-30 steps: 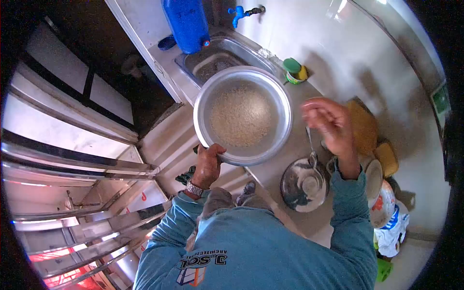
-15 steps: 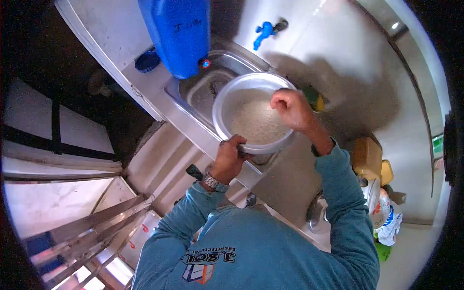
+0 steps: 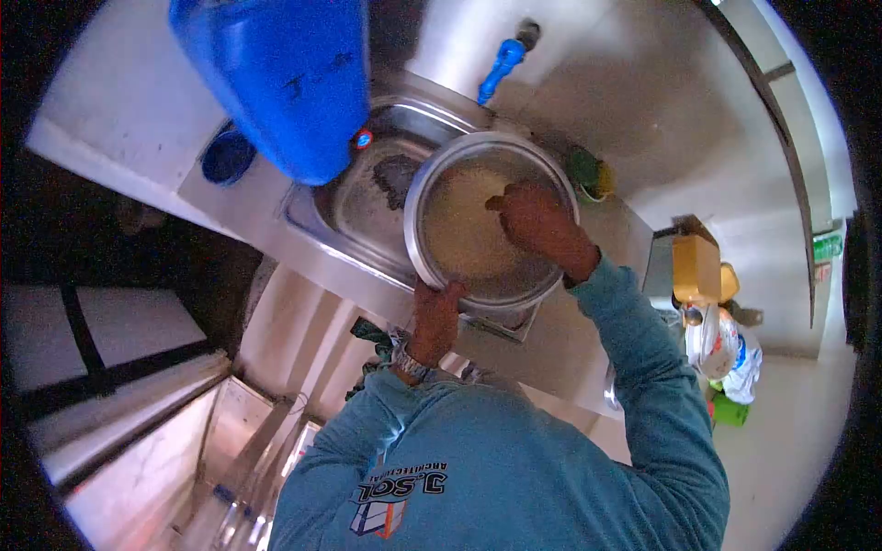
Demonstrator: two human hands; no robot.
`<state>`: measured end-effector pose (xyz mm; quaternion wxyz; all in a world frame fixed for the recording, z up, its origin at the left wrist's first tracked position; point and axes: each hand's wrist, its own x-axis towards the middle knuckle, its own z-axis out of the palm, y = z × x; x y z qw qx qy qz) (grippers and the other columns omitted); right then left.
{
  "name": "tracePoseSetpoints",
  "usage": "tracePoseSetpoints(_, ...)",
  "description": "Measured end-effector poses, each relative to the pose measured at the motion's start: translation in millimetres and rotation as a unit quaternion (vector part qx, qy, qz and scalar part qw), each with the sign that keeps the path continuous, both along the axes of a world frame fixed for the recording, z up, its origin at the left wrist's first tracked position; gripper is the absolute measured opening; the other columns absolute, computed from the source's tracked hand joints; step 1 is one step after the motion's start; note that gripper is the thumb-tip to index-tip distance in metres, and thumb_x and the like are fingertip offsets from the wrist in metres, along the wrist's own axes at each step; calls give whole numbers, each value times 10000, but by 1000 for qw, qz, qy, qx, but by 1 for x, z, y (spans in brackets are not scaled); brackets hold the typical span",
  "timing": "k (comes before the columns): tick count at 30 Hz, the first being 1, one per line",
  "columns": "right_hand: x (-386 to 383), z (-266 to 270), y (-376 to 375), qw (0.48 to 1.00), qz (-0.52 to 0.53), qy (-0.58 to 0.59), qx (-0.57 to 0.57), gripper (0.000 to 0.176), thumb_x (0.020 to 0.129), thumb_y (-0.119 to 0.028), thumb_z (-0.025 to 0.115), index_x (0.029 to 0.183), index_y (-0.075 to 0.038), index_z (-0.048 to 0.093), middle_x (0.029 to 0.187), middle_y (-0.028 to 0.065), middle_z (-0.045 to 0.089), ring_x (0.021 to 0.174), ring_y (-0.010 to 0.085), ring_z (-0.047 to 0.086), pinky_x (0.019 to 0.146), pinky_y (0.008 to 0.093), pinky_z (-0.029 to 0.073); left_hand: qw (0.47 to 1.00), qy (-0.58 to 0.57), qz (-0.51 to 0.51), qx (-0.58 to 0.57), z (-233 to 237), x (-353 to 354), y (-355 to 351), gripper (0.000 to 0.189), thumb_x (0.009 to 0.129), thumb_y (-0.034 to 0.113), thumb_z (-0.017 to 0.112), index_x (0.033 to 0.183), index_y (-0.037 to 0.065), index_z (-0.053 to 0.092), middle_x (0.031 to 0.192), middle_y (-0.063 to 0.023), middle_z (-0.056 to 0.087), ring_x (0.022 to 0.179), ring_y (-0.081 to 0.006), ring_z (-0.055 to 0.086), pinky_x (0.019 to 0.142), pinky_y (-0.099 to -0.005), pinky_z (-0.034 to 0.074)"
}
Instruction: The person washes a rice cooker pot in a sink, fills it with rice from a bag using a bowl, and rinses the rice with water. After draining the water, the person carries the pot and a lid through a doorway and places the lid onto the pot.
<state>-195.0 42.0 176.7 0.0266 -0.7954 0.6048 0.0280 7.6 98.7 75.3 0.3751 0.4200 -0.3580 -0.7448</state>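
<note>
A round metal pot (image 3: 412, 216) sits over the right part of the sink (image 3: 354, 207), with pale grains that look like rice (image 3: 464, 234) inside. My left hand (image 3: 435, 323), with a watch at the wrist, is closed on the pot's near rim, thumb over the edge. Inside the pot's mouth, over the grains, my right hand (image 3: 548, 227) has its fingers curled and pointing left. Whether any grains are in those fingers is hidden.
A large blue jerrycan (image 3: 285, 83) stands at the sink's left, beside a dark blue bowl (image 3: 228, 156). A blue tap (image 3: 502, 69) juts from the wall. Behind the pot is a green and yellow sponge (image 3: 593, 174). A yellow container (image 3: 695, 268) and plastic bags (image 3: 746, 367) are at right.
My right hand has gone from above the pot's right rim down and inward over the grains. My left hand still grips the rim. The camera view has shifted.
</note>
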Motion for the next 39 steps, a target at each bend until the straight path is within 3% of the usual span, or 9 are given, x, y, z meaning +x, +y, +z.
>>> tracePoseSetpoints(8,-1,96,70,955,-163,-208,-133,159,804,-79,568,944,-52,641,844,142,633,734,291,622,671,383,508,935,-147,-89,-309,2,17,18,422,728,122,590,1105,-29,475,1068,-126,532,957,-230,509,843,-367,411)
tracePoseSetpoints(11,-15,118,113,901,-278,-286,-172,144,836,-116,568,937,-50,646,838,124,646,711,258,621,659,353,510,992,106,-49,48,13,1,16,397,730,108,580,1088,-33,483,1025,-146,535,949,-274,511,857,-401,400)
tracePoseSetpoints(14,-31,131,152,816,-391,-357,-234,145,851,-125,578,953,-55,654,813,77,644,682,174,601,632,313,497,689,-270,-182,-648,-11,-12,13,372,729,76,570,1078,-29,497,1017,-140,538,930,-267,515,848,-401,414)
tracePoseSetpoints(17,-49,147,199,760,-446,-372,-291,150,855,-136,591,963,-57,659,782,35,628,635,89,553,586,256,477,742,-173,-182,-621,37,-49,37,339,703,17,575,1040,2,548,1008,-163,552,915,-262,523,831,-413,417)
tracePoseSetpoints(19,-59,151,241,728,-436,-413,-329,149,855,-139,594,957,-53,660,778,32,628,612,82,544,563,230,466,984,27,-167,-53,76,-70,66,302,661,-19,602,958,38,603,967,-183,574,889,-299,533,785,-430,418)
tracePoseSetpoints(23,-96,158,361,661,-447,-418,-435,146,858,-83,577,981,-45,646,799,38,630,600,83,536,526,228,458,946,24,-257,-195,75,-102,119,293,658,-29,619,939,56,611,912,-160,588,868,-322,541,794,-440,413)
tracePoseSetpoints(25,-121,158,436,634,-408,-422,-503,138,866,-66,567,981,-30,635,833,55,631,600,85,527,514,226,449,665,-162,-302,-664,64,-116,144,251,703,-32,616,939,55,599,906,-106,599,884,-294,557,825,-404,430)
tracePoseSetpoints(32,-209,151,718,444,-535,-327,-640,145,900,-69,505,958,11,611,641,19,522,529,80,446,472,213,372,922,50,-377,-67,85,-233,316,264,653,-28,623,904,36,574,842,-115,595,791,-267,573,744,-362,456)
tracePoseSetpoints(39,-363,44,881,387,-759,-323,-413,216,846,-217,576,915,-21,637,686,71,602,601,154,570,539,279,468,526,-5,-512,-678,108,-337,433,242,784,131,579,992,10,549,894,-163,546,824,-338,531,706,-382,450)
